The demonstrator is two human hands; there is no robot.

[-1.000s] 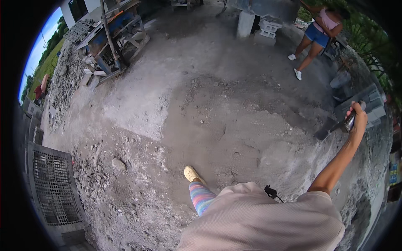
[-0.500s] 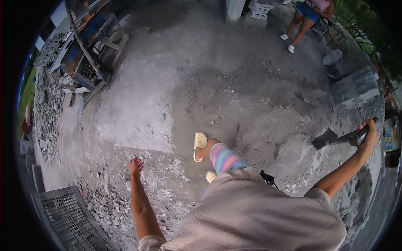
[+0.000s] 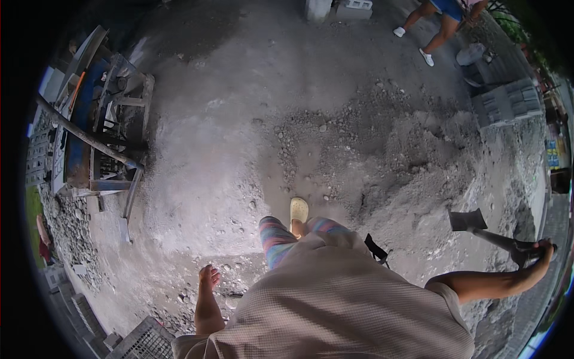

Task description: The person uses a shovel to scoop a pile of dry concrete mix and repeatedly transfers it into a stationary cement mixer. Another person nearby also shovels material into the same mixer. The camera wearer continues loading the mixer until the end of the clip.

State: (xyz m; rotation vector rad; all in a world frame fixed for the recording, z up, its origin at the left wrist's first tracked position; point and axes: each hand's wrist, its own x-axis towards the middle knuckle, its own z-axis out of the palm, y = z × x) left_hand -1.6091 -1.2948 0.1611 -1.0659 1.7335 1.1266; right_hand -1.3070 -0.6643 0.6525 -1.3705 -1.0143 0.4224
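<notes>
My right hand (image 3: 543, 258) is closed around the handle end of a short shovel (image 3: 487, 235) out at the right. Its dark, squarish metal blade points inward over the sandy ground. On the other side, my left hand (image 3: 208, 277) hangs low with nothing in it, fingers loosely curled and apart, above gravelly ground. Between my arms, one cream clog (image 3: 298, 209) shows below my striped shorts; the other foot is hidden under my shirt.
A heap of grey sand and gravel (image 3: 412, 161) spreads ahead to the right, near stacked hollow blocks (image 3: 508, 103). A wooden-framed machine (image 3: 101, 131) stands at the left. Another person (image 3: 439, 30) stands at the far right. A grey plastic crate (image 3: 143, 341) lies at the lower left.
I have stepped forward, and the machine and blocks appear nearer. My right hand has swung lower and back with the shovel. The left hand hangs closer to my body.
</notes>
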